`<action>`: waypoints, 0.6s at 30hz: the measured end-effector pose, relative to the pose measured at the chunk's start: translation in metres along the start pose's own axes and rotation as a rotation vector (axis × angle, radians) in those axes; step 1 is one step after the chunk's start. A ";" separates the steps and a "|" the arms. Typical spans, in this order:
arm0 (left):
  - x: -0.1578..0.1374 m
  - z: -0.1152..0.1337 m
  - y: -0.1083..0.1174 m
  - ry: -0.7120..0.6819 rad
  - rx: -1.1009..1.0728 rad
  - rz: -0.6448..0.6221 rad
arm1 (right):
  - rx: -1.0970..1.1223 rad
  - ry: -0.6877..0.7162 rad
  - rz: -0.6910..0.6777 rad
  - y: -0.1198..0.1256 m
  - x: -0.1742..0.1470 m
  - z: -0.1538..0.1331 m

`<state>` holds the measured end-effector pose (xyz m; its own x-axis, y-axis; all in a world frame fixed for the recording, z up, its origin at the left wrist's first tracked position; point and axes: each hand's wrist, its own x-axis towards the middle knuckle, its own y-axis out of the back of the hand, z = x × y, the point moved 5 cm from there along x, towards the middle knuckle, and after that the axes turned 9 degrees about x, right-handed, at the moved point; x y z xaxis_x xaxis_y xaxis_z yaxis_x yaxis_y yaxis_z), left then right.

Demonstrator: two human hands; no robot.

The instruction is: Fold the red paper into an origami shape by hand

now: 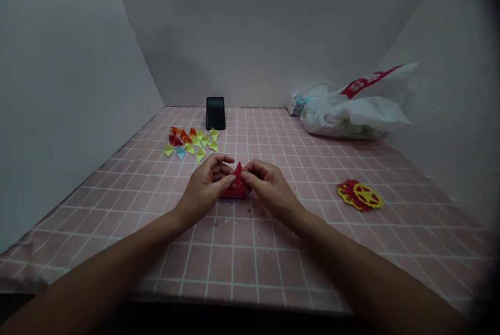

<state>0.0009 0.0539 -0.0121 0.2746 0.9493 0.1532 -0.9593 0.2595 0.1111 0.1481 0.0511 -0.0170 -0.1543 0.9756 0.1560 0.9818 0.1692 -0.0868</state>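
Between my two hands a piece of folded red paper (238,171) stands up in a narrow point. My left hand (209,183) pinches its left side with the thumb, the other fingers curled behind. On the right edge, the thumb and forefinger of my right hand (267,180) are pressed together. Below lies a flat red square with a bluish lower edge (233,193), which looks like a small stack of paper; whether the folded piece rests on it I cannot tell. Small folded paper shapes (189,148) in yellow, orange, red and blue lie beyond my left hand.
A dark phone (215,113) leans upright at the back. Back right, a white plastic bag (351,113) lies beside a tissue box (296,104). Red and yellow paper cut-outs with star shapes (363,195) lie to the right. A pink checked cloth (230,272) covers the table, with walls around.
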 end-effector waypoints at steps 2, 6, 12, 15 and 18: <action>0.000 0.000 0.000 0.011 -0.019 0.012 | -0.002 0.009 -0.013 -0.001 0.000 -0.001; -0.002 0.002 0.001 0.031 -0.035 0.042 | -0.021 0.006 -0.042 -0.002 0.000 -0.001; -0.005 0.004 0.005 0.053 -0.013 0.105 | 0.031 -0.006 -0.054 -0.004 -0.002 0.001; -0.005 0.004 0.005 0.052 -0.023 0.108 | 0.108 -0.029 -0.074 -0.006 -0.002 0.003; -0.006 0.004 0.003 0.065 -0.025 0.099 | 0.162 -0.045 -0.071 -0.007 -0.002 0.005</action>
<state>-0.0036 0.0487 -0.0086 0.1744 0.9798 0.0977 -0.9831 0.1676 0.0738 0.1412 0.0483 -0.0220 -0.2308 0.9652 0.1233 0.9381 0.2544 -0.2352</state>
